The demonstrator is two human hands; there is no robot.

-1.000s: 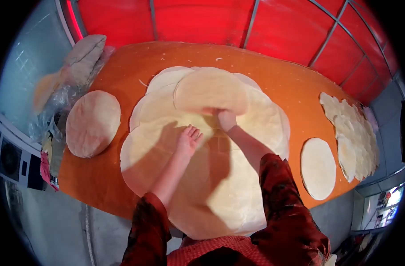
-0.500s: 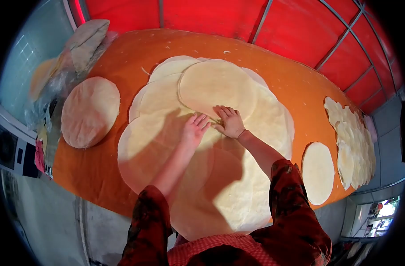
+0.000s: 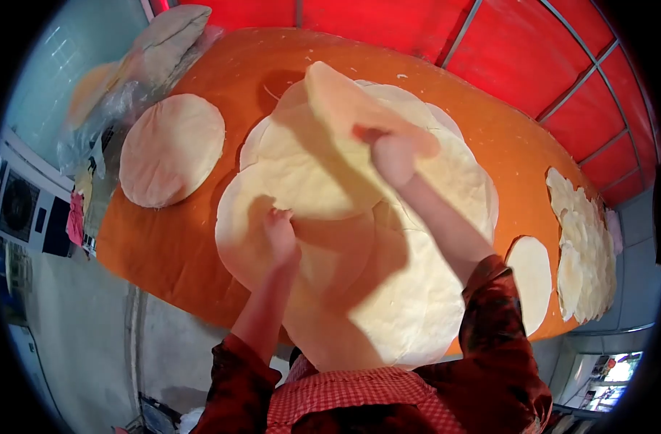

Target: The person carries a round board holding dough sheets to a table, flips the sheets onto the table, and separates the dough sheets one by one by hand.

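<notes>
Dough sheet (image 3: 348,101), thin and pale, was held up at a tilt above the far part of a broad pile of overlapping sheets (image 3: 432,289), as the head view showed, its far left end pointing up and away. The right hand (image 3: 393,157) was clamped on its near edge, the fingers blurred and partly hidden, and a dark shadow ran across the pile just left of the wrist. The left hand (image 3: 279,230) was well apart from the right one, over the left part of the pile, with its fingers curled in; whether they pinched or touched anything could not be told. The pile lay in the middle of an orange tabletop (image 3: 164,260), its near end close to a red checked apron (image 3: 352,393). To the left, apart from the pile, lay a round pale piece (image 3: 173,150), and beyond it were a clear plastic bag (image 3: 117,107) and a folded grey cloth (image 3: 173,36). To the right, a smaller pale disc (image 3: 531,278) lay partly behind the right sleeve (image 3: 495,311), near a heap of overlapping pale pieces (image 3: 587,253). Red panels (image 3: 388,29) stood behind the table's far edge.
</notes>
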